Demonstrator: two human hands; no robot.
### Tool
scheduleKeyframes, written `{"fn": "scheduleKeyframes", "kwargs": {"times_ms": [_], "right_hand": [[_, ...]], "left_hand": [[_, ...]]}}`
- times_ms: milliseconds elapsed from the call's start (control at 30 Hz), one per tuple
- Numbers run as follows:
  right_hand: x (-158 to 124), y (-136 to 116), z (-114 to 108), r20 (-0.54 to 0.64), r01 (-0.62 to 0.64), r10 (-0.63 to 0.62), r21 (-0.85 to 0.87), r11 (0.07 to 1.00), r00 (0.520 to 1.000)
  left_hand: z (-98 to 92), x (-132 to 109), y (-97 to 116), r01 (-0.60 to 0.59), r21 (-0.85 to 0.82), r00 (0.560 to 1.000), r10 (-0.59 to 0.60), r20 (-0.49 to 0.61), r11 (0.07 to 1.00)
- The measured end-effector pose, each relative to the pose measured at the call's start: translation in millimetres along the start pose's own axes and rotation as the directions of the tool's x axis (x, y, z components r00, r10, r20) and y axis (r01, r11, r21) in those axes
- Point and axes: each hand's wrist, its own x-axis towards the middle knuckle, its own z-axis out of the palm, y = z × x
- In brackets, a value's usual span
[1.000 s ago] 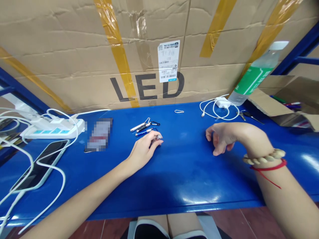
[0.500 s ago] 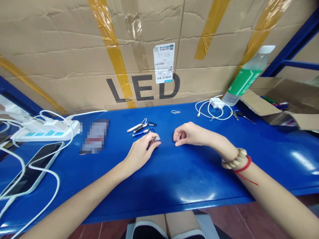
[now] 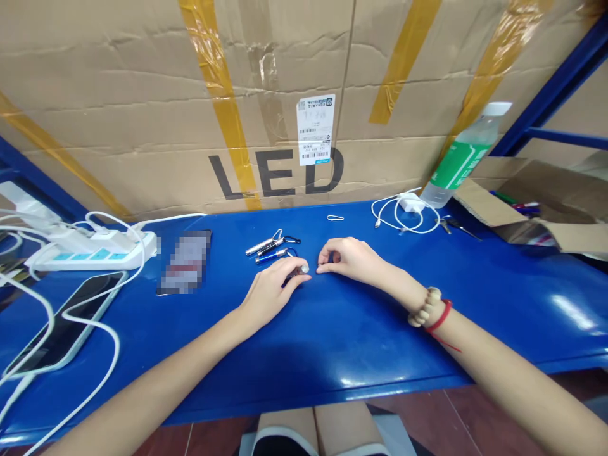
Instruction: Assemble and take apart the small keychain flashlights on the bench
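Note:
My left hand [image 3: 270,288] is closed around a small tube with a silver end [image 3: 304,269]; the fingers hide most of it. A short gap to the right, my right hand [image 3: 349,258] has thumb and forefinger pinched together, with something tiny at the tips that I cannot make out. Just beyond my left hand lie small keychain flashlights: a silver one [image 3: 258,247], a black one [image 3: 270,246] and a blue one [image 3: 270,257], with clips at their right ends. A loose silver clip [image 3: 335,218] rests further back on the blue table [image 3: 304,354].
On the left are a white power strip [image 3: 95,258] with cables, a phone [image 3: 66,323] and another phone with a blurred screen [image 3: 185,263]. A charger with a coiled cable [image 3: 411,202], keys [image 3: 446,225], a bottle [image 3: 460,161] and an open carton [image 3: 503,218] stand at right.
My right hand has moved left, closer to my left hand, and its thumb and forefinger now meet in a pinch. My left hand keeps hold of the small tube.

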Motion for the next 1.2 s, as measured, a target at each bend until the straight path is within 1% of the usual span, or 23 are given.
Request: {"fn": "scheduleKeyframes", "kwargs": {"times_ms": [100,167,233,300,400,467,567,733,833,1067,1133,1200], "right_hand": [[-0.3,-0.3,0.1,-0.002,-0.005,0.005,0.013,1.000,1.000],[-0.7,-1.1,0.2,-0.006,0.024,-0.024,-0.009,1.000,1.000],[-1.3,-3.0,0.8,-0.038,0.052,-0.052,-0.012,0.999,0.998],[-2.1,-6.3,2.0,-0.125,0.084,-0.078,0.039,0.996,0.989],[-3.7,-13.5,4.9,-0.277,0.166,-0.110,0.188,0.968,0.955],[-5.1,-18.3,6.7,-0.319,0.248,-0.152,0.285,0.926,0.935],[-6.6,-22.5,8.5,-0.340,0.354,-0.234,0.354,0.865,0.911],[-6.2,-21.0,9.2,-0.386,0.409,-0.273,0.333,0.850,0.881],[-5.5,-19.4,8.8,-0.376,0.415,-0.289,0.318,0.852,0.880],[-7.5,-18.1,12.7,-0.301,0.432,-0.352,0.263,0.863,0.886],[-7.7,-18.5,12.2,-0.297,0.413,-0.335,0.255,0.875,0.894],[-6.9,-17.0,8.9,-0.327,0.351,-0.265,0.238,0.906,0.907]], "left_hand": [[0.4,0.0,-0.9,0.012,0.002,1.000,-0.012,-0.005,1.000],[0.9,0.2,-1.8,0.021,0.010,1.000,-0.021,-0.015,1.000],[1.6,0.4,-2.9,0.029,0.025,0.999,-0.028,-0.026,0.999],[2.3,0.4,-3.7,0.034,0.045,0.999,-0.032,-0.038,0.998],[3.1,0.3,-4.2,0.025,0.069,0.999,-0.021,-0.048,0.997],[3.3,0.4,-4.4,0.010,0.079,0.999,-0.006,-0.049,0.997],[3.3,0.7,-5.1,-0.007,0.090,0.998,0.012,-0.060,0.996],[3.7,0.7,-6.9,-0.039,0.069,0.992,0.047,-0.114,0.997],[4.3,0.2,-7.2,-0.039,0.067,0.991,0.047,-0.126,0.997],[5.3,-0.7,-8.5,-0.034,0.058,0.993,0.040,-0.113,0.998],[5.5,-0.6,-8.9,-0.023,0.048,0.994,0.028,-0.105,0.999],[5.6,-0.4,-9.0,-0.004,0.045,0.995,0.009,-0.100,0.999]]}}
